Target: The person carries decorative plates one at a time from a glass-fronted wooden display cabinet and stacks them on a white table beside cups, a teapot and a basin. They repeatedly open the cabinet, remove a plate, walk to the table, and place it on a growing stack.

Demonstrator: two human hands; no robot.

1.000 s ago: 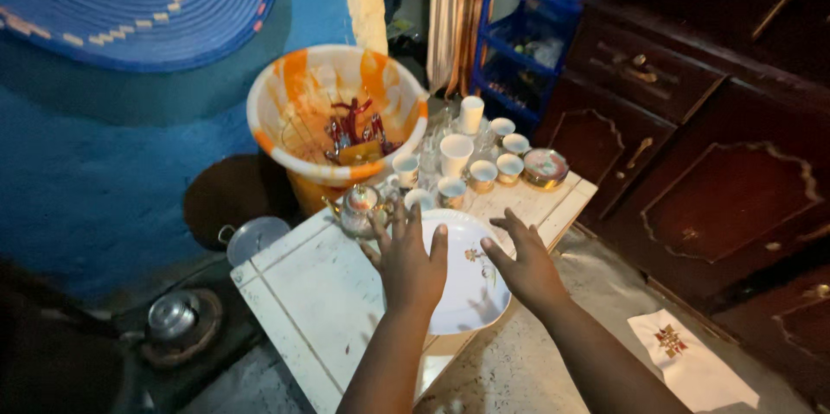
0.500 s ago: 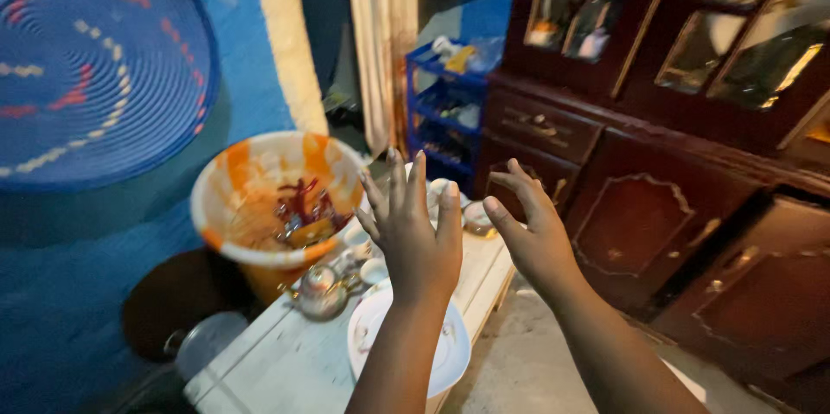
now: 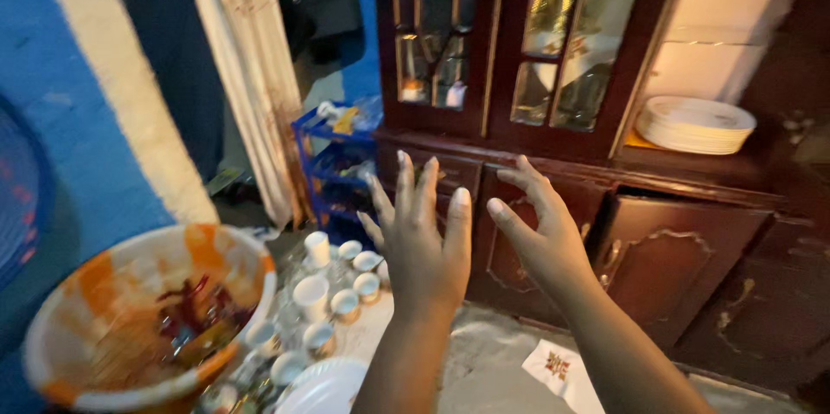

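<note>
Both my hands are raised in front of me with fingers spread and nothing in them. My left hand (image 3: 419, 237) hangs in the air above the small white cups (image 3: 333, 289) on the low table. My right hand (image 3: 536, 228) is beside it, in front of the dark wooden cabinet (image 3: 666, 258). A white plate (image 3: 324, 388) lies at the bottom edge, below my left forearm. On the cabinet's open shelf to the upper right rests a stack of white plates (image 3: 696, 124).
A large orange-and-white plastic basin (image 3: 143, 319) with red items inside stands at the lower left. A blue plastic rack (image 3: 333, 163) stands by a curtain (image 3: 251, 77) and a blue wall. The cabinet has glass doors (image 3: 493, 34). A patterned napkin (image 3: 558, 366) lies on the floor.
My hands have lifted off the white plate on the table and risen in front of me. The view has swung up and to the right toward the cabinet.
</note>
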